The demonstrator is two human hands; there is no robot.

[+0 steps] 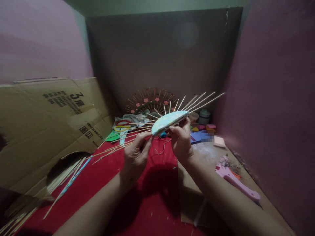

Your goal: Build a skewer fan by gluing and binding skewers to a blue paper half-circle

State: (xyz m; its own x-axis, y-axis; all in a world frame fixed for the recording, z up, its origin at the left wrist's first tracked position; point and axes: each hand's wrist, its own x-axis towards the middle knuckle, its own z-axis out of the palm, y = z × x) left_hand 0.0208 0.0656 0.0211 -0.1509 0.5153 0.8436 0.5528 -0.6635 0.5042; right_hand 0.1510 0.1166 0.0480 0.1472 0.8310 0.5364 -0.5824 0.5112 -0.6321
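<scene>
A pale blue-green half-round piece [169, 120] with thin wooden sticks [202, 102] fanning out from its curved edge is held up in front of me. My left hand [137, 152] pinches its left corner, where some sticks also pass close to the fingers. Along the straight lower edge, toward the right end, my right hand [181, 139] grips the piece with thumb and fingers. Behind it stands a similar larger fan [150, 101] decorated with pink flowers and tipped sticks.
A cardboard box [49, 121] with a hole stands at left, loose sticks [70, 173] beside it on the red cloth [157, 186]. Yellow-handled scissors [120, 128] lie behind my left hand. At right are a brown board [189, 200], a pink-handled tool [241, 185] and a wall [275, 98].
</scene>
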